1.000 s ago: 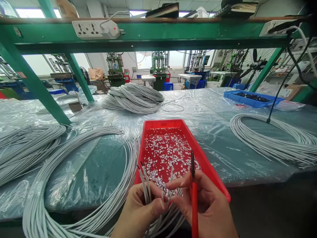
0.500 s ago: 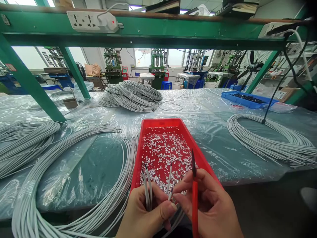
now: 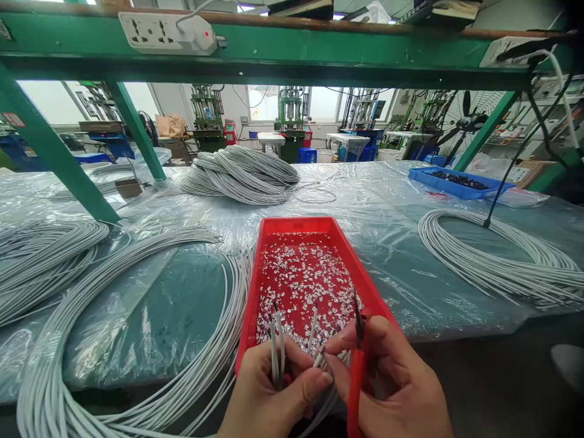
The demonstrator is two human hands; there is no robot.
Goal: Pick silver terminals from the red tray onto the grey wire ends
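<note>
At the bottom centre, my left hand (image 3: pixel 269 395) is closed round a bundle of thin grey cables (image 3: pixel 277 350) whose dark-tipped ends stick up above the fingers. My right hand (image 3: pixel 396 383) grips a red-handled tool (image 3: pixel 356 371) with a dark pointed tip, upright against the palm. Its thumb and forefinger pinch one cable end (image 3: pixel 319 359) close to my left thumb. Both hands hover over the near end of a red tray (image 3: pixel 267 261) holding many small silvery bits.
Large coils of grey cable lie on the plastic-covered table: left (image 3: pixel 50 267), right (image 3: pixel 493 261), and a heap at the back (image 3: pixel 241 173). A blue tray (image 3: pixel 458 181) sits far right. A green shelf frame with a power strip (image 3: pixel 166 27) spans overhead.
My hands have shifted slightly; my right fingers have closed in on a single cable end near my left thumb. The view has tilted down a little.
</note>
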